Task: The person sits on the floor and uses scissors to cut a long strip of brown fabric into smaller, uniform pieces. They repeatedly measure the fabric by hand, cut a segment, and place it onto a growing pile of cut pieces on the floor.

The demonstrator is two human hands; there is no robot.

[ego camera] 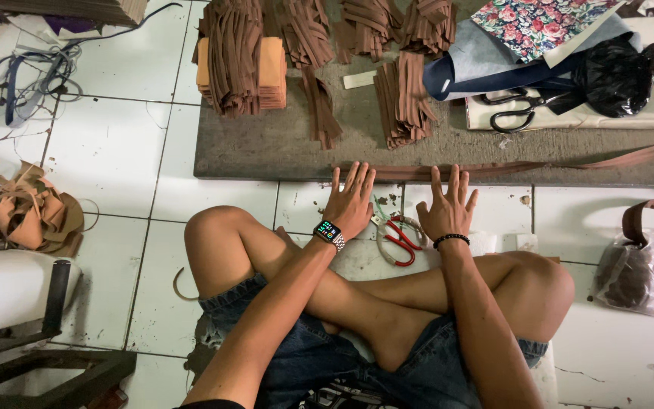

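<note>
Both my hands lie flat with fingers spread, gripping nothing: my left hand (351, 198) and right hand (448, 206) press a long brown strap (493, 168) along the grey mat's (281, 144) front edge. Red-handled scissors (399, 238) rest on the floor between my wrists.

Black scissors (520, 110) lie on a pale cloth beside a black plastic bag (616, 76), with a floral fabric (537, 24) behind them. Stacks of brown strips (230, 57) sit on orange foam blocks (272, 72) at the far side of the grey mat (266, 144). A heap of tan scraps (32, 213) lies on the white tiled floor (107, 151), and a clear bag (645, 269) sits off to the other side.
</note>
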